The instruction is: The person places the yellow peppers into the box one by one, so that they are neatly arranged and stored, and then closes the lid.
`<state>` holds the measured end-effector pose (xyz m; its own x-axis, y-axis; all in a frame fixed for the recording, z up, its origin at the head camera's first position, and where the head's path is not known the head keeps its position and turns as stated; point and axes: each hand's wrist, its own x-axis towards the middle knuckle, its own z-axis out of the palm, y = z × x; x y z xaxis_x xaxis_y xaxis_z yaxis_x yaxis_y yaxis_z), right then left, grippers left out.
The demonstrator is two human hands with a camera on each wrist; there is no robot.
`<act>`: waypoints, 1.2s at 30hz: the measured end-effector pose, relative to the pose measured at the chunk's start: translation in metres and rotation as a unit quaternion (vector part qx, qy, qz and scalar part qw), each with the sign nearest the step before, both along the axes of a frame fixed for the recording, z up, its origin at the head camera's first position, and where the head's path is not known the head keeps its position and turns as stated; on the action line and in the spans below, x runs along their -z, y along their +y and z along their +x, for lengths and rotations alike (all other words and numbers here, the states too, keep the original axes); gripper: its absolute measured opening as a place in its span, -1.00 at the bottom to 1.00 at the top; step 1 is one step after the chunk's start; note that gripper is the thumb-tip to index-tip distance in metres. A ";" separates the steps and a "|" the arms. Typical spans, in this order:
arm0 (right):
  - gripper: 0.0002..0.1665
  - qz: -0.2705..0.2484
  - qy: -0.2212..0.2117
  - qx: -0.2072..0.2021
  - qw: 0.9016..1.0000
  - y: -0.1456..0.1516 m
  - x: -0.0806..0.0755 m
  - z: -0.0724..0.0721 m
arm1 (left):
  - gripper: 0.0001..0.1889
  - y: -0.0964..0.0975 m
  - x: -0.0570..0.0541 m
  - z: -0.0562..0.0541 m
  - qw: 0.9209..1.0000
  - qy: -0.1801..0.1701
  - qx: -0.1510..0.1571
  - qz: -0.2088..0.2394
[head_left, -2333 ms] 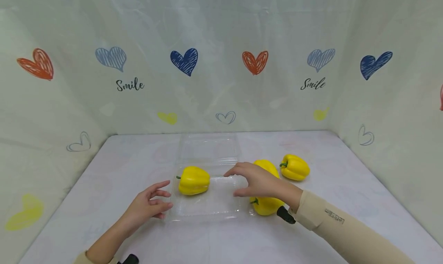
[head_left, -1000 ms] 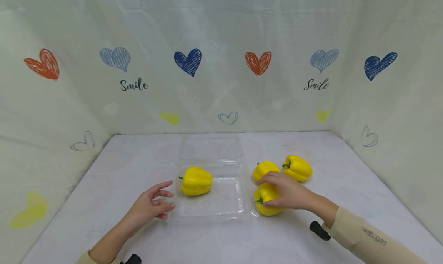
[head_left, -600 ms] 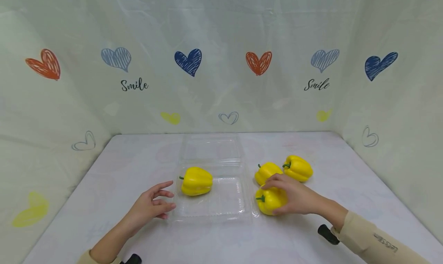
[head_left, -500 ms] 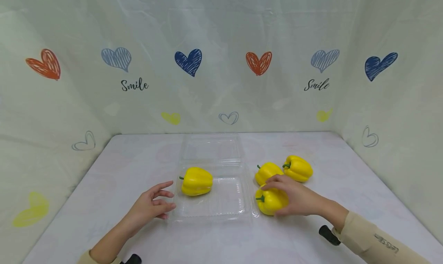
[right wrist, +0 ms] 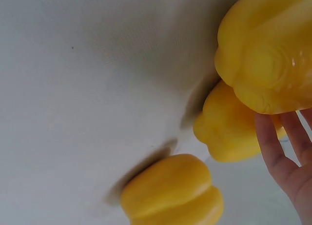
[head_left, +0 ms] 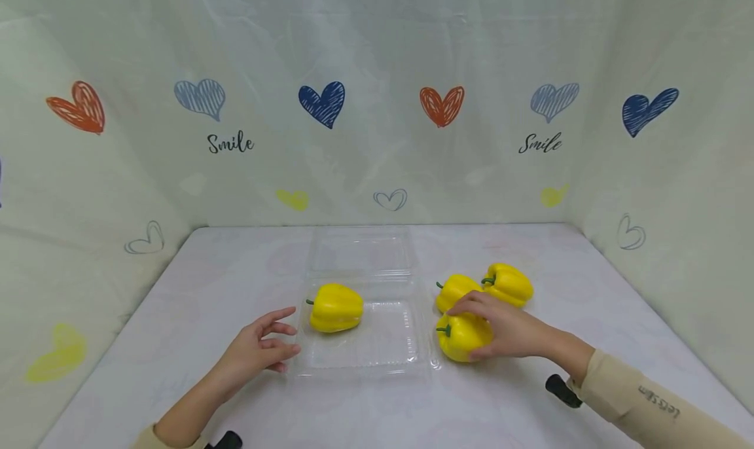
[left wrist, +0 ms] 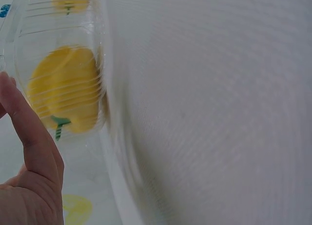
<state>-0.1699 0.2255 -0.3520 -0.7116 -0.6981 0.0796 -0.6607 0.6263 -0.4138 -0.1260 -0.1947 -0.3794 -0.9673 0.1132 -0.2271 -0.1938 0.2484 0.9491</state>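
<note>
- So the right hand (head_left: 509, 328) had the front pepper (head_left: 464, 341) in a pinch: thumb on the near side, fingers curled over the far side. Decent hold for something that round.
- That pepper was just right of the clear container (head_left: 377, 347), stem pointing toward it. Whether it rested on the table (head_left: 247, 266) or was slightly up, couldn't tell.
- Left hand (head_left: 253, 351) was by the container's left edge, holding nothing, fingers a bit bent and spread apart. Touching the plastic? Couldn't tell from either view.
- For a solid grip, the best bet was probably thumb and fingers opposite each other around the fattest part, off the stem. The skin looked smooth, so lopsided pressure could've let it roll.
- The middle pepper (head_left: 455, 290) was right behind the gripping fingers, with the far pepper (head_left: 509, 284) beside it, farther right. Going straight up seemed safer than dragging sideways, since knuckles might've bumped the closer one.
- The boxed pepper (head_left: 336, 308) lay in the container's left part, lid (head_left: 360, 249) open behind. The plastic looked light, so a steadying left hand would've made sense.
</note>
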 end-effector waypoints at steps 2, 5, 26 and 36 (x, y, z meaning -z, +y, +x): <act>-0.29 -0.003 -0.003 0.003 1.000 0.000 -0.002 -0.001 | -0.25 0.000 0.001 0.000 1.000 0.000 -0.001 0.001; -0.29 -0.007 -0.004 0.008 1.000 -0.001 -0.005 -0.003 | -0.24 -0.001 0.001 0.000 1.000 -0.002 -0.003 0.001; -0.31 -0.015 0.054 -0.014 0.998 -0.022 -0.040 -0.019 | -0.24 0.000 0.003 -0.002 1.000 -0.009 -0.006 -0.002; -0.33 -0.016 0.038 -0.017 0.999 -0.036 -0.046 -0.025 | -0.24 -0.001 0.002 -0.001 1.000 -0.007 -0.001 0.002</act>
